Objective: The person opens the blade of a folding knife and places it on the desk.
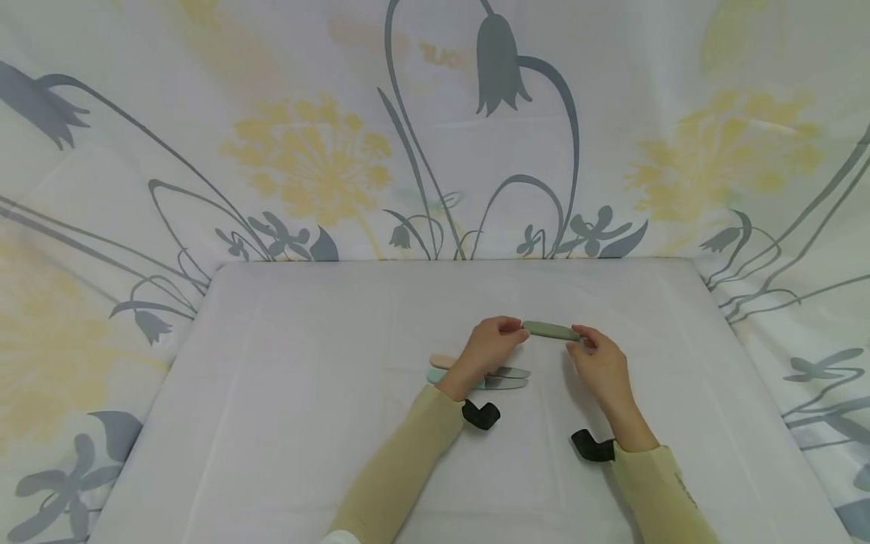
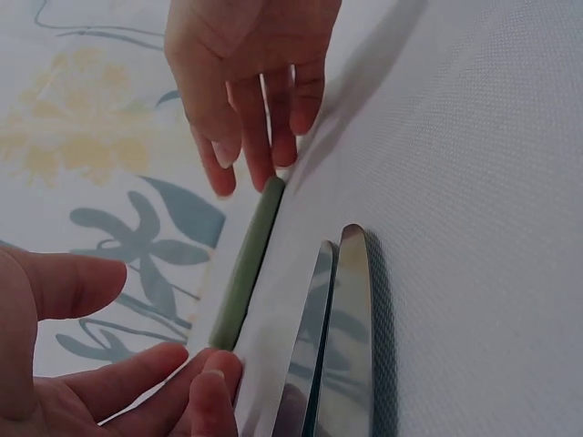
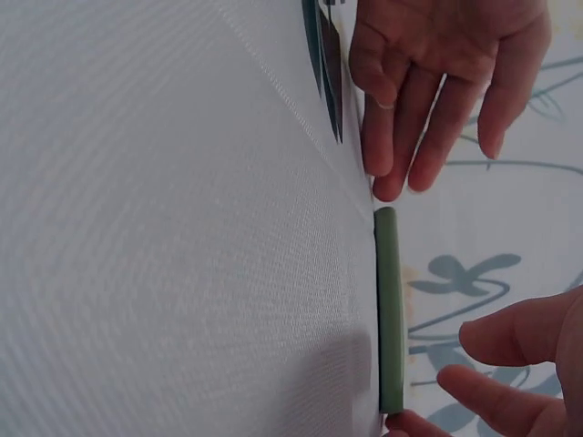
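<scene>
A slim green bar with rounded ends (image 1: 550,331), shaped like a knife handle, lies on the white table between both hands. My left hand (image 1: 491,346) has its fingertips right at the bar's left end; in the left wrist view its thumb (image 2: 82,284) stands well apart from the fingers. At the bar's other end is my right hand (image 1: 601,368), its fingers extended in the left wrist view. Two knives lie beneath the left wrist, blades (image 1: 510,383) pointing right, one with a mint handle (image 1: 435,375) and one with a peach handle (image 1: 443,361).
White cloth covers the table (image 1: 306,378). A floral curtain (image 1: 435,151) hangs along its back edge and both sides. Each wrist carries a black strap-on piece (image 1: 481,415) that juts inward.
</scene>
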`<state>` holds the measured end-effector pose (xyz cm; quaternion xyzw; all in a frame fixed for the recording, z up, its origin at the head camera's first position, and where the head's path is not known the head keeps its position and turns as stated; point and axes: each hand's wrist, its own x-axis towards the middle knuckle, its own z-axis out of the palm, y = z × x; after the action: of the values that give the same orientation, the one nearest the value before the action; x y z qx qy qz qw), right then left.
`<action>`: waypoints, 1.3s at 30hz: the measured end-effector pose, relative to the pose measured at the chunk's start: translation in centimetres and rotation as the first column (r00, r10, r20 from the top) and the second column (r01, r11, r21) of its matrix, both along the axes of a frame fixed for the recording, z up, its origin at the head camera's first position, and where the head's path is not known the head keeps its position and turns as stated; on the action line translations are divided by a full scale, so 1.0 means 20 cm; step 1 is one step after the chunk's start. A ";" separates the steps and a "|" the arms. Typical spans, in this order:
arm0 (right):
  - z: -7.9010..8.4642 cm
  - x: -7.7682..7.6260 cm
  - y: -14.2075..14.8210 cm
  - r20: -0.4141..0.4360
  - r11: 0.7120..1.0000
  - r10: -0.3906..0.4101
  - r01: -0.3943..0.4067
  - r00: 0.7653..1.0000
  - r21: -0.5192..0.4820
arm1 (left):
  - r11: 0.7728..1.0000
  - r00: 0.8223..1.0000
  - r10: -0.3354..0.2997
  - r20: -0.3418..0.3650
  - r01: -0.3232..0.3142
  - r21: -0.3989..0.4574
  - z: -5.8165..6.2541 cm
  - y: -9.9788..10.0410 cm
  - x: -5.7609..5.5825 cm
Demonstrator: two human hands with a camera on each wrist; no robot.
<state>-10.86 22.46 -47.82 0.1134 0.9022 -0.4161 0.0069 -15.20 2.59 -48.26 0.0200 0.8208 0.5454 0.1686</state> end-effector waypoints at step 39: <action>-0.01 0.01 -0.11 -0.257 0.982 -0.056 0.006 0.965 -0.190 | 0.984 0.980 0.127 -0.154 -0.104 0.148 0.00 -0.08 0.04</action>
<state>-10.73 20.20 -48.02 0.0705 0.8500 -0.5108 -0.1081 -14.39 1.03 -48.30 0.0282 0.7917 0.6066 0.0672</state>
